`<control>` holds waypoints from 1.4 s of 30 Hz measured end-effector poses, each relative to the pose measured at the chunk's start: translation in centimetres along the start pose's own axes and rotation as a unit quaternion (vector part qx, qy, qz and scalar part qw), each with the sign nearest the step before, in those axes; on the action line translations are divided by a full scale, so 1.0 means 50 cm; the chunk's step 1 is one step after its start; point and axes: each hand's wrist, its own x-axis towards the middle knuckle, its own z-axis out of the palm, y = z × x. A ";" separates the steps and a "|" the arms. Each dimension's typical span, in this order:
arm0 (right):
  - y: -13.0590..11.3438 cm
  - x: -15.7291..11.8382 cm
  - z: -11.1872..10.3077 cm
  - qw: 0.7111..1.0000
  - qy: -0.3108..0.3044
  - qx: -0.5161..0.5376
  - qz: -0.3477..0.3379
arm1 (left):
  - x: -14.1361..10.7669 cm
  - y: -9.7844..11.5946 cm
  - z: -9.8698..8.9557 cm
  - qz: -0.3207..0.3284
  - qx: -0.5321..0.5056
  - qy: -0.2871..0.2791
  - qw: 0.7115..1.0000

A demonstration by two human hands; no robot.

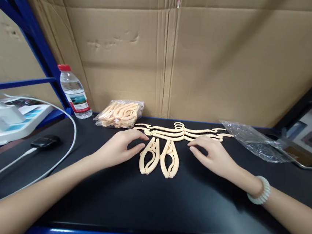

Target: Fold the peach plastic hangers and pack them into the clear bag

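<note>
Two folded beige plastic hangers, a left one [142, 163] and a right one [176, 167], lie side by side on the black tabletop. Behind them several unfolded hangers [165, 133] are laid out in a row, their arms spread sideways and hooks at the middle. My left hand [121, 146] is just left of the folded pair, thumb and fingers apart, holding nothing. On the other side my right hand [210, 153], with a pale beaded bracelet on its wrist, hovers near the unfolded hangers' right arms. Its thumb and fingers are also apart, with nothing between them.
A clear bag of folded hangers [121, 113] sits at the back left, beside a water bottle [77, 93]. Crumpled clear wrapping [255, 141] lies back right. Far left are a power strip [17, 127], a black device [46, 141] and a white cable [74, 135]. Cardboard [219, 57] stands behind.
</note>
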 end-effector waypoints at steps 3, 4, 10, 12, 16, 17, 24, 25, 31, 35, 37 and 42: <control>0.036 0.011 -0.033 0.999 0.029 -0.026 0.031 | 0.004 -0.016 -0.007 -0.020 0.016 0.009 1.000; 0.049 0.014 -0.047 0.997 0.044 -0.037 0.047 | 0.006 -0.021 -0.010 -0.023 0.020 0.012 0.999; 0.120 0.014 -0.130 0.973 0.128 -0.060 0.180 | 0.013 -0.041 -0.024 -0.042 0.026 0.028 0.998; 0.134 0.010 -0.147 0.964 0.136 -0.051 0.224 | 0.014 -0.041 -0.022 -0.044 0.022 0.020 0.999; 0.146 0.006 -0.161 0.949 0.166 -0.039 0.265 | 0.014 -0.039 -0.016 -0.039 0.026 0.011 0.999; 0.147 0.006 -0.161 0.950 0.166 -0.037 0.264 | 0.015 -0.039 -0.016 -0.039 0.028 0.012 0.999; 0.160 0.008 -0.139 0.962 0.110 -0.043 0.247 | 0.014 -0.050 -0.016 -0.054 0.020 0.032 0.998; 0.165 0.007 -0.137 0.964 0.099 -0.046 0.242 | 0.014 -0.053 -0.016 -0.058 0.022 0.033 0.998; 0.213 0.014 -0.130 0.974 0.048 -0.091 0.203 | 0.040 -0.069 -0.019 -0.061 0.132 -0.038 0.989; 0.238 0.046 -0.104 0.980 -0.014 -0.107 0.167 | 0.099 -0.071 -0.012 -0.037 0.172 -0.074 0.982; 0.243 0.063 -0.085 0.983 -0.046 -0.102 0.149 | 0.131 -0.073 0.001 -0.030 0.195 -0.085 0.977; 0.236 0.077 -0.052 0.984 -0.092 -0.107 0.109 | 0.182 -0.078 0.045 -0.024 0.235 -0.096 0.967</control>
